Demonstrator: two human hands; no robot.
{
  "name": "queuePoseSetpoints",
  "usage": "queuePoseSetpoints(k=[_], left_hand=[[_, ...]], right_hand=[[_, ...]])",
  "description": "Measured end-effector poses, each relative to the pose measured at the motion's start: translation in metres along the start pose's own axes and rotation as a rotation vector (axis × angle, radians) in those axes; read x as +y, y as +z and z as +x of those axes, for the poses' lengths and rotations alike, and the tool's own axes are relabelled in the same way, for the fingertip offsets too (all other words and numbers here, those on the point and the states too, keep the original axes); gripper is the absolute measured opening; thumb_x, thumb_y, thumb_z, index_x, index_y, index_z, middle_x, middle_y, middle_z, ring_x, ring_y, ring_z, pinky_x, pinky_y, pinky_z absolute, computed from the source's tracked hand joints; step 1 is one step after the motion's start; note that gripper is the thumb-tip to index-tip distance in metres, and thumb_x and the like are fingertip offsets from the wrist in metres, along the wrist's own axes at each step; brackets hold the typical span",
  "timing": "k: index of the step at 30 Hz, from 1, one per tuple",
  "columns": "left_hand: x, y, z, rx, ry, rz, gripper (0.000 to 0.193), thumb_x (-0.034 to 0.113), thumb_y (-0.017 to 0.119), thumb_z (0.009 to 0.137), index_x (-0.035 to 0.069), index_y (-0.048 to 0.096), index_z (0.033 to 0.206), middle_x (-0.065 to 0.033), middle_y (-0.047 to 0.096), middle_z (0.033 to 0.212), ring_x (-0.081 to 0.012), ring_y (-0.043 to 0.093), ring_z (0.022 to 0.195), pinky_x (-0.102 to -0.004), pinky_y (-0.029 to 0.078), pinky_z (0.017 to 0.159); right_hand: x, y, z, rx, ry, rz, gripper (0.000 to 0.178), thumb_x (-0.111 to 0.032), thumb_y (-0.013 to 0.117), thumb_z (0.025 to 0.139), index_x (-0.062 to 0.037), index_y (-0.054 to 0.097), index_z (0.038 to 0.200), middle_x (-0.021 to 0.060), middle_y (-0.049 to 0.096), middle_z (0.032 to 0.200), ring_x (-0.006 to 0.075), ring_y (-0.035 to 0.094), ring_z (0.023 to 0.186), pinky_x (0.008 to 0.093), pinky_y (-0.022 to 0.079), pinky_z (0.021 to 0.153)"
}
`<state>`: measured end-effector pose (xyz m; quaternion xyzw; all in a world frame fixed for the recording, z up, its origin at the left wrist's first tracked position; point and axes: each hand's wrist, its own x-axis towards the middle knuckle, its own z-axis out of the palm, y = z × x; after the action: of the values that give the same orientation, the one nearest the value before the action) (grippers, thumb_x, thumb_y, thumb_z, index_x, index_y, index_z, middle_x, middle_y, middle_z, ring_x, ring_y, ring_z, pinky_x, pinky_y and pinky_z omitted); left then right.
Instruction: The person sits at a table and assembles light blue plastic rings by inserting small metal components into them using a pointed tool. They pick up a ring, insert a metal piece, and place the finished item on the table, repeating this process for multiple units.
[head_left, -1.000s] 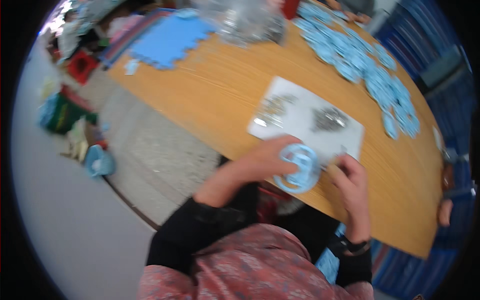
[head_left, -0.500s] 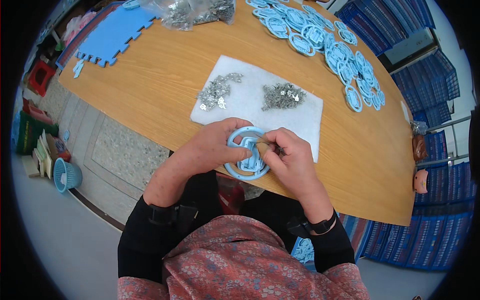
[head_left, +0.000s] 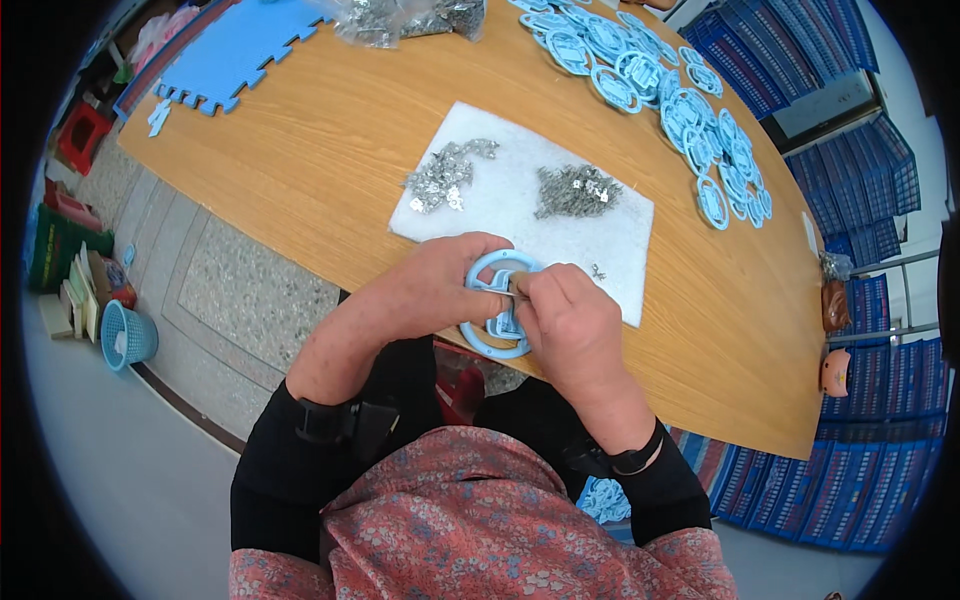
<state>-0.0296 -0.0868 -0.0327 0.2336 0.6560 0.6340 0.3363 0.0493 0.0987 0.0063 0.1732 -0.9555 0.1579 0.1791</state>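
Note:
My left hand (head_left: 425,285) grips the left side of a light blue oval plastic ring (head_left: 480,342) with a raised frame in its middle, held at the table's near edge. The fingers of my right hand (head_left: 575,330) are pinched together over that middle frame; what they hold is hidden. A thin pale sliver shows by the fingertips, too small to name. Just beyond my hands lies a white padded sheet (head_left: 500,215). On it are a pile of shiny flat metal bits (head_left: 440,180), a darker pile of small metal parts (head_left: 575,192) and a few loose bits (head_left: 598,272).
Many more light blue rings (head_left: 690,120) lie heaped at the table's far right. A blue foam mat (head_left: 235,60) and clear bags of metal parts (head_left: 400,20) sit at the far left. Blue crates (head_left: 860,480) stack at right; a blue basket (head_left: 128,335) stands on the floor.
My right hand has turned and closed further over the ring's middle. The small dark bits formerly by its fingers are out of its grasp, and a few loose bits now lie on the white sheet.

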Motion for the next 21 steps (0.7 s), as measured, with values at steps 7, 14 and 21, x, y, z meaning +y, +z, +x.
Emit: queuePoseSetpoints(k=[7, 14, 21], left_hand=[[-0.006, 0.001, 0.001, 0.026, -0.003, -0.011, 0.057, 0.005, 0.07, 0.086, -0.005, 0.047, 0.137, -0.0133, 0.063, 0.119, -0.0174, 0.061, 0.111, -0.0322, 0.053, 0.094], [0.003, 0.002, 0.0, 0.017, -0.019, -0.038, 0.056, 0.005, 0.069, 0.088, -0.006, 0.046, 0.137, -0.0133, 0.064, 0.12, -0.0171, 0.063, 0.108, -0.0307, 0.054, 0.092], [0.002, 0.001, 0.002, -0.007, -0.035, -0.039, 0.055, 0.005, 0.069, 0.088, -0.007, 0.047, 0.138, -0.0139, 0.064, 0.12, -0.017, 0.063, 0.107, -0.0309, 0.054, 0.092]], right_hand=[[0.008, -0.022, -0.007, -0.075, 0.128, 0.094, 0.026, -0.008, 0.066, 0.085, -0.0095, 0.064, 0.111, 0.0121, 0.066, 0.083, 0.034, 0.066, 0.078, 0.043, 0.054, 0.065], [0.01, -0.029, -0.013, -0.183, 0.158, 0.034, 0.033, -0.016, 0.066, 0.088, -0.0204, 0.066, 0.121, 0.0091, 0.066, 0.075, 0.0324, 0.067, 0.067, 0.042, 0.053, 0.059], [0.01, -0.028, -0.013, -0.194, 0.092, -0.101, 0.031, -0.018, 0.068, 0.087, -0.0225, 0.07, 0.117, 0.0057, 0.06, 0.066, 0.0265, 0.065, 0.059, 0.0395, 0.05, 0.051]])
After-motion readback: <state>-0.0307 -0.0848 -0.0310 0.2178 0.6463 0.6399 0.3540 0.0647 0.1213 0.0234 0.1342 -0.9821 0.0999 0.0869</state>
